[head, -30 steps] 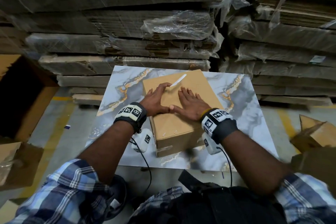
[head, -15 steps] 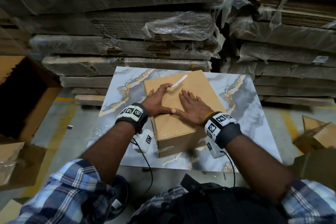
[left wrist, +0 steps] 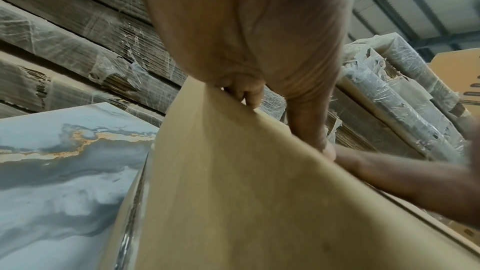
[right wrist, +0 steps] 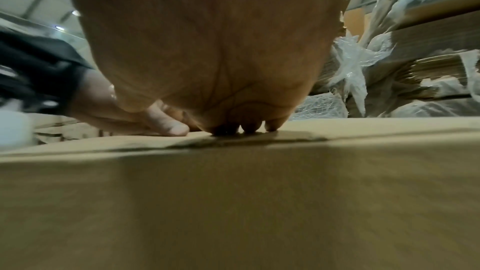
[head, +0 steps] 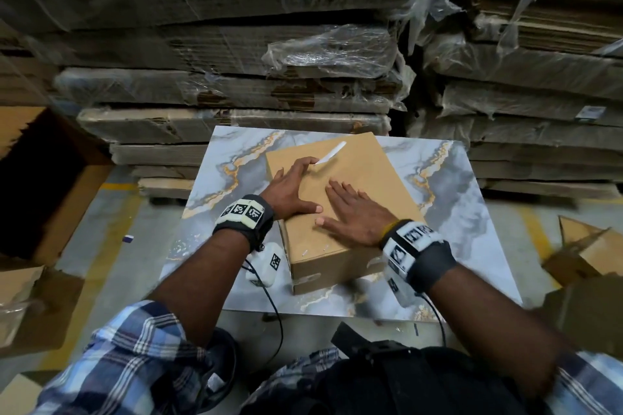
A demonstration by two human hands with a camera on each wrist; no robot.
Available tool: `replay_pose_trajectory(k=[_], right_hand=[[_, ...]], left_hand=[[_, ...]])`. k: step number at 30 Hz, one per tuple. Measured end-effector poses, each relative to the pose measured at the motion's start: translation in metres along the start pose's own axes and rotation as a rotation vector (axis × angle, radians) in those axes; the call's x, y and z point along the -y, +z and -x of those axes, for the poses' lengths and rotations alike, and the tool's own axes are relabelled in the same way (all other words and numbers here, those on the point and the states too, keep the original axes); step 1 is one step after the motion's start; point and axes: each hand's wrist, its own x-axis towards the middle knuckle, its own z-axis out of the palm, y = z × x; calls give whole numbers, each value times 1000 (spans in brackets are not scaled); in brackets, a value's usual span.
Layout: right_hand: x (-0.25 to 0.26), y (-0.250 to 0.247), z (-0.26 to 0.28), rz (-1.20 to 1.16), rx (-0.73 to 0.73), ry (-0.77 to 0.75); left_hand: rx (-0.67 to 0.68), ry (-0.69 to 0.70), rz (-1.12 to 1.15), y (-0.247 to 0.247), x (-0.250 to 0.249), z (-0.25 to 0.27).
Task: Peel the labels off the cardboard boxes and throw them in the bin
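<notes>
At the far left a large open carton (head: 40, 178) stands on the floor, its inside dark; a loose flap of cardboard (head: 20, 283) lies below it; your left sleeve (head: 128, 360), blue plaid, runs up to a wrist band with black-and-white markers (head: 243, 212); your left hand (head: 291, 190) lies flat on the top of the cardboard box (head: 364, 178), fingers straight and spread, thumb pointing right along the lid, holding nothing; its fingertips (head: 308, 162) reach the near end of the label (head: 332, 152), a narrow white strip stuck on the far part of the lid, though whether they touch it or only come just beside it you cannot tell; from the left wrist view the same left hand (left wrist: 246, 34) presses its fingers (left wrist: 249, 93) down on the box (left wrist: 233, 192) near its left edge; the box sits askew on the marble-patterned worktop (head: 472, 212), grey-blue with gold veins; your right hand (head: 354, 216) rests beside the left on the lid, palm down, fingers straight, grasping nothing, the two thumbs close but apart; the right wrist view shows the right hand (right wrist: 207, 48) with fingertips (right wrist: 249, 126) down on the cardboard box (right wrist: 233, 202); behind the worktop rise stacks of flattened cardboard wrapped in clear film (head: 236, 54); to the right lies another stack (head: 539, 61), and a torn open carton (head: 586, 246) sits on the floor.
</notes>
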Motion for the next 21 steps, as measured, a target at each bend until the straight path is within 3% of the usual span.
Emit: replay_pose_trajectory(k=[4, 9, 16, 21], right_hand=[[-17, 1, 17, 26, 15, -28], [-5, -19, -28, 7, -27, 97], [-4, 6, 20, 29, 19, -71], [-14, -19, -18, 4, -10, 56]], left_hand=[[2, -5, -11, 0, 2, -2], [-20, 19, 1, -1, -5, 0], [1, -20, -1, 2, 4, -3], [-4, 1, 0, 0, -3, -2]])
